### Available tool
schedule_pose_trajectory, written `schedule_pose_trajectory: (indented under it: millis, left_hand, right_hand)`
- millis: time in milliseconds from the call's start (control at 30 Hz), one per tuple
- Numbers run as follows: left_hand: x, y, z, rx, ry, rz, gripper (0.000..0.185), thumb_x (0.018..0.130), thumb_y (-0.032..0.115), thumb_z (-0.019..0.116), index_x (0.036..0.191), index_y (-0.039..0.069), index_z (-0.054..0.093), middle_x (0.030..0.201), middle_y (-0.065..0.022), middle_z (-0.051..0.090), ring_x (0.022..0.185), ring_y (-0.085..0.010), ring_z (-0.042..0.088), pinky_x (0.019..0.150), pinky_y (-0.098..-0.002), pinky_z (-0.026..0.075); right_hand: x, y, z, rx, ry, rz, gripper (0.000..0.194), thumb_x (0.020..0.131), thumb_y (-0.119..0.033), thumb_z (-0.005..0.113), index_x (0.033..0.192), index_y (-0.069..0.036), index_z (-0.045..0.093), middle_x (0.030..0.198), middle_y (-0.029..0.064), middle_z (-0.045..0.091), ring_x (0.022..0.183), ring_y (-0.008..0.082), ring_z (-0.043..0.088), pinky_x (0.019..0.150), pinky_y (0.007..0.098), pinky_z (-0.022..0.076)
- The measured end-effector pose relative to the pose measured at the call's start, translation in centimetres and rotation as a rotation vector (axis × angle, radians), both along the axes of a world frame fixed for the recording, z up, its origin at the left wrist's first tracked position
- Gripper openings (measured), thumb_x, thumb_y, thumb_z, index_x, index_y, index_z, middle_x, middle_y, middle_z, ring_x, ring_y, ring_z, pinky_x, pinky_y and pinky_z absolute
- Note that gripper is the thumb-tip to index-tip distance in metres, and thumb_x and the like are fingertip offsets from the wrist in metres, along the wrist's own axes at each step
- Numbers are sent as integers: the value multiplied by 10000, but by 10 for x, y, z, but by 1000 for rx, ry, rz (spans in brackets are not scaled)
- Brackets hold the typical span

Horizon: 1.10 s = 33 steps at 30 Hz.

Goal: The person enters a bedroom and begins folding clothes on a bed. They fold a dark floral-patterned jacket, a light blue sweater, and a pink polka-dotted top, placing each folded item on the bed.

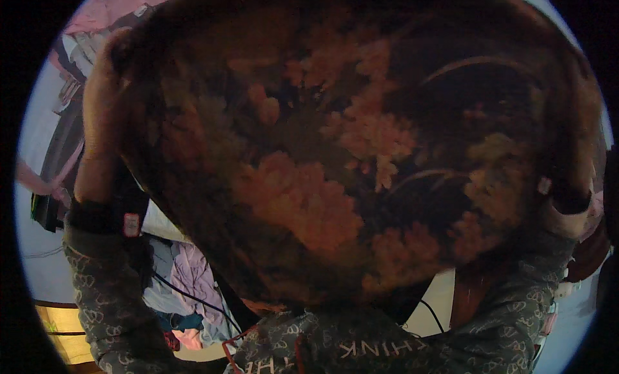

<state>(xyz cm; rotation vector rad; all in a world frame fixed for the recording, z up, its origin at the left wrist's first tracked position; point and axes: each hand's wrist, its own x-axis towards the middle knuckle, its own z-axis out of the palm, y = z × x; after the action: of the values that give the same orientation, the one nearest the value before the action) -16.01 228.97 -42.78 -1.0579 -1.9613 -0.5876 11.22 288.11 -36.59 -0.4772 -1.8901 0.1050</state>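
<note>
A large dark cloth [300, 200] with a pink, orange and yellow floral print hangs spread close before me and fills most of the view. At its left edge my left hand [104, 88] is raised and grips the fabric, its fingertips lost in shadow. My right hand [582, 98] is up at the opposite edge, dim and partly cut off by the picture's rim, and it appears to hold the cloth there. Dark bands circle both wrists, each with a small tag [131, 225]. The cloth's lower edge sags near my chest.
Rumpled clothes [191, 272] lie below on the left, with a black cable [193, 296] running in front of them. Pink fabric [121, 9] shows at the upper left. A yellow panel [70, 333] stands at the lower left. The raised cloth hides whatever is behind it.
</note>
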Motion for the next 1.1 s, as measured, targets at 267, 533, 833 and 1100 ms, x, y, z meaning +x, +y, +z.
schedule_pose_trajectory:
  millis: [267,533,833,1100]
  left_hand:
    - [-84,95,-103,39,-85,292,528,894,294,598,1320,17,455,1286,-216,535,1184,-376,515,996,-409,405]
    - [65,0,-301,7,-1122,-49,333,919,153,612,1208,-3,556,1157,-110,605,1073,-202,572,932,-305,440]
    - [147,-41,-351,90,-1021,284,393,885,204,660,1177,-33,548,1156,-175,575,1074,-287,564,931,-355,440]
    - [182,-25,-320,64,-797,119,317,876,121,647,1154,-7,562,1126,-175,581,1035,-318,581,918,-385,455]
  right_hand:
    - [-193,-24,-109,-38,-172,473,370,898,-291,625,1118,4,586,913,98,638,830,225,600,720,361,490]
    - [-25,-113,-355,-395,-735,653,305,842,-213,683,1073,-23,627,1028,138,648,981,303,615,870,340,473]
    - [95,-115,-427,-768,-613,8,559,856,-381,661,1194,51,556,1097,219,618,1000,331,599,870,369,472]
    - [114,-127,-381,-1698,-130,573,371,938,-294,551,1119,25,608,1030,139,663,911,263,648,791,362,505]
